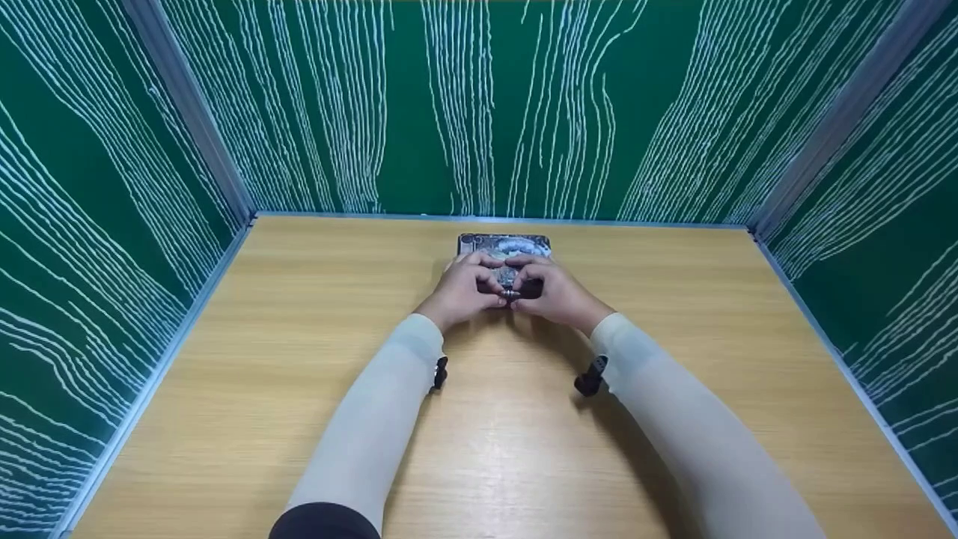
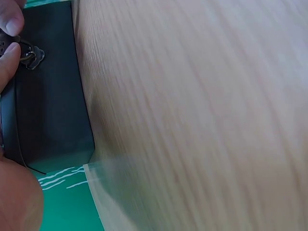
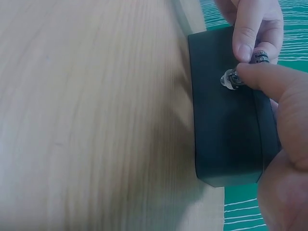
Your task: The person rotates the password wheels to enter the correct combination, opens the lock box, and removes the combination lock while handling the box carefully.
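A box with a patterned lid (image 1: 524,245) and a plain dark front (image 3: 226,130) stands near the back of the table. On its front is a metal clasp (image 3: 229,80), with a small combination padlock (image 3: 260,57) showing numbered dials. My left hand (image 1: 465,290) pinches the padlock from the left, its thumb (image 3: 245,41) against the dials' end. From the other side my right hand (image 1: 557,292) pinches it, thumb (image 3: 262,77) close to the clasp. Fingers of both hands curl over the lid and hide part of it. The dial digits are too small to read.
The wooden table (image 1: 494,449) spreads around the box and under both forearms. Green panels (image 1: 404,112) with white wavy lines close off the back and both sides, joined by grey corner posts (image 1: 194,105). A dark wrist strap piece (image 1: 591,376) hangs below the right sleeve.
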`<action>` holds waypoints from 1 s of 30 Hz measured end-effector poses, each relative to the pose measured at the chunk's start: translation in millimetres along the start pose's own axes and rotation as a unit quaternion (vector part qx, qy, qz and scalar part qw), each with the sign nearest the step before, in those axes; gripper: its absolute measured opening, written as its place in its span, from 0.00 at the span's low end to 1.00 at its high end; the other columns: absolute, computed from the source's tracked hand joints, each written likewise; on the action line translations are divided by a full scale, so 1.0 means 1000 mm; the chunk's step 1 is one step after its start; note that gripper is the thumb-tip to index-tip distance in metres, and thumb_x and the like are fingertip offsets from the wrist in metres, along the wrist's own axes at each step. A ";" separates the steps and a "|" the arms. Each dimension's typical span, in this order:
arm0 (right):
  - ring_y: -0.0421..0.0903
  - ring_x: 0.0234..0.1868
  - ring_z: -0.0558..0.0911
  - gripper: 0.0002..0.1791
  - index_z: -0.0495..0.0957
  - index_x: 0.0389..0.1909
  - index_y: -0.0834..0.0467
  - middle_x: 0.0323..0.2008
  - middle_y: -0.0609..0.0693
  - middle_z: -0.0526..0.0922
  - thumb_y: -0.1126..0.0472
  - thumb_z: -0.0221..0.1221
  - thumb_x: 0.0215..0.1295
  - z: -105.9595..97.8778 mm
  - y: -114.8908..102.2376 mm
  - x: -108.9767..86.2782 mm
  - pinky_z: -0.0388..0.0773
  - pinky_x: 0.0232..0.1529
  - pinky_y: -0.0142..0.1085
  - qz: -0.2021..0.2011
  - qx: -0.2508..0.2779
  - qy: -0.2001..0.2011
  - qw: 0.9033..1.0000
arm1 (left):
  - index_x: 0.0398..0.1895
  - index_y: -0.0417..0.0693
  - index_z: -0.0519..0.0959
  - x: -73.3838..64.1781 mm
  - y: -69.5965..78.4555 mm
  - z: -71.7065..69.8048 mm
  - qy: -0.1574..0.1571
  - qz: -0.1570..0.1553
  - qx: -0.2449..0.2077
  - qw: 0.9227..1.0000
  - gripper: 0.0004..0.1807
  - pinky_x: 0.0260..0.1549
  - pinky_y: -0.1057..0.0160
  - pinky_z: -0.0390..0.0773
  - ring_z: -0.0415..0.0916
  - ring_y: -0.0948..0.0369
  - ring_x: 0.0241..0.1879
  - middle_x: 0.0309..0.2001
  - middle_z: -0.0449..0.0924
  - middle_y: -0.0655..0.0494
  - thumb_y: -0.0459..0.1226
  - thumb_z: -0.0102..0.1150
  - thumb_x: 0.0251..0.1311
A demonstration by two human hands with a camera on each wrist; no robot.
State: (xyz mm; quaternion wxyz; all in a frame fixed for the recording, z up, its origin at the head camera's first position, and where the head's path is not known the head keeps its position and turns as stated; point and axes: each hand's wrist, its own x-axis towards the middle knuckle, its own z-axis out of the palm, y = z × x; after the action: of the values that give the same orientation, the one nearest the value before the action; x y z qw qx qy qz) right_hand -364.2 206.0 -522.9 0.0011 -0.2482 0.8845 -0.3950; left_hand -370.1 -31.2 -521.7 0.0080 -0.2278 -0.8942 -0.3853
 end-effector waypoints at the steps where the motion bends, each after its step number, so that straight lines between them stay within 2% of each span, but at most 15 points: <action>1: 0.66 0.85 0.70 0.11 0.86 0.41 0.59 0.80 0.58 0.79 0.69 0.79 0.63 0.000 0.000 0.000 0.59 0.91 0.60 -0.004 0.000 0.003 1.000 | 0.37 0.48 0.93 0.000 0.000 0.000 0.000 0.004 0.000 1.000 0.08 0.91 0.46 0.53 0.63 0.49 0.86 0.75 0.82 0.60 0.39 0.85 0.61; 4: 0.66 0.84 0.71 0.11 0.85 0.39 0.60 0.79 0.59 0.80 0.70 0.78 0.63 0.002 0.001 0.000 0.61 0.90 0.59 -0.011 0.000 0.012 1.000 | 0.36 0.47 0.93 0.000 -0.001 0.001 0.003 0.009 -0.005 1.000 0.08 0.90 0.46 0.54 0.64 0.48 0.85 0.74 0.83 0.59 0.38 0.85 0.61; 12: 0.65 0.84 0.72 0.09 0.85 0.38 0.59 0.79 0.59 0.80 0.70 0.76 0.64 0.005 0.001 0.001 0.62 0.91 0.57 -0.010 0.011 0.016 1.000 | 0.36 0.50 0.93 -0.002 0.002 -0.001 0.002 -0.005 -0.014 1.000 0.08 0.91 0.45 0.52 0.63 0.49 0.85 0.75 0.81 0.62 0.39 0.86 0.60; 16: 0.65 0.83 0.72 0.09 0.85 0.37 0.59 0.78 0.59 0.80 0.70 0.76 0.65 0.004 -0.001 0.001 0.61 0.91 0.58 -0.015 0.010 0.019 1.000 | 0.38 0.53 0.91 -0.001 0.000 -0.003 -0.007 -0.003 -0.019 1.000 0.11 0.91 0.42 0.50 0.60 0.48 0.87 0.77 0.80 0.62 0.42 0.87 0.59; 23: 0.65 0.85 0.71 0.09 0.85 0.37 0.57 0.79 0.57 0.79 0.68 0.78 0.66 0.005 -0.002 0.001 0.59 0.91 0.60 -0.001 0.009 0.015 1.000 | 0.43 0.57 0.91 -0.001 -0.001 -0.004 -0.019 -0.004 -0.016 1.000 0.11 0.91 0.35 0.46 0.56 0.44 0.89 0.80 0.77 0.60 0.43 0.86 0.62; 30: 0.64 0.84 0.72 0.09 0.86 0.36 0.58 0.79 0.58 0.80 0.68 0.78 0.65 0.005 0.000 0.001 0.60 0.91 0.59 -0.011 0.013 0.016 1.000 | 0.41 0.59 0.92 -0.002 -0.002 -0.003 -0.021 -0.008 -0.014 1.000 0.09 0.91 0.39 0.48 0.57 0.48 0.88 0.79 0.77 0.62 0.46 0.85 0.64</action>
State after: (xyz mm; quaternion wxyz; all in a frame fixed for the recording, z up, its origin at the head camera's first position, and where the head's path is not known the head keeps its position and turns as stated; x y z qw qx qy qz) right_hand -363.8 202.1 -525.7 -0.0145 -0.2513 0.8766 -0.4101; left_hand -369.7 -35.4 -521.1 -0.0175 -0.2287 -0.8906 -0.3926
